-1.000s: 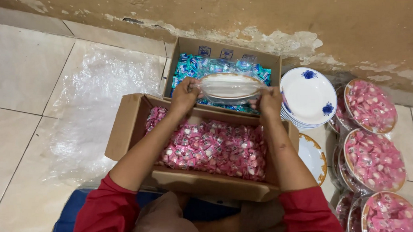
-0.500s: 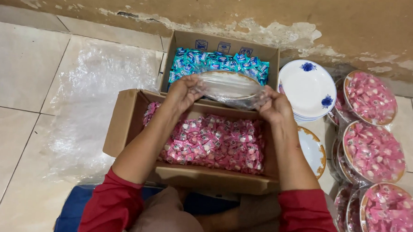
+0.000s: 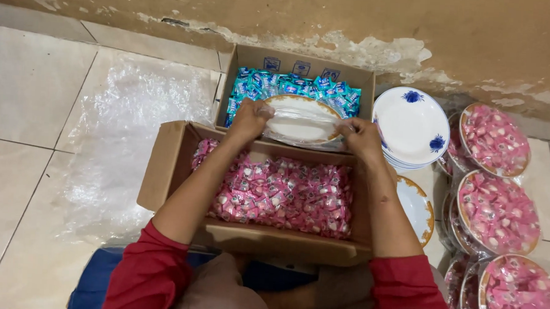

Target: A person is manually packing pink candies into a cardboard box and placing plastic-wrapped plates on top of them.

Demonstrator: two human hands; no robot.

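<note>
Hands meet over the far edge of the front cardboard box (image 3: 163, 168): the left hand (image 3: 250, 119) and the right hand (image 3: 361, 137) each grip one side of a gold-rimmed plate (image 3: 301, 120) wrapped in a clear plastic bag (image 3: 300, 139). The fingers of both hands are curled shut on the plate's rim and the plastic, left side and right side. The plate is held tilted above the gap between the two boxes. The front box is full of pink wrapped candies (image 3: 279, 195); the rear box (image 3: 304, 62) against the wall holds blue wrapped candies (image 3: 265, 86). To the right, a stack of white plates with blue flowers (image 3: 410, 126) stands on the floor, beside bagged plates of pink candies (image 3: 498, 210). A sheet of clear plastic (image 3: 128, 123) lies on the floor tiles at the left.
</note>
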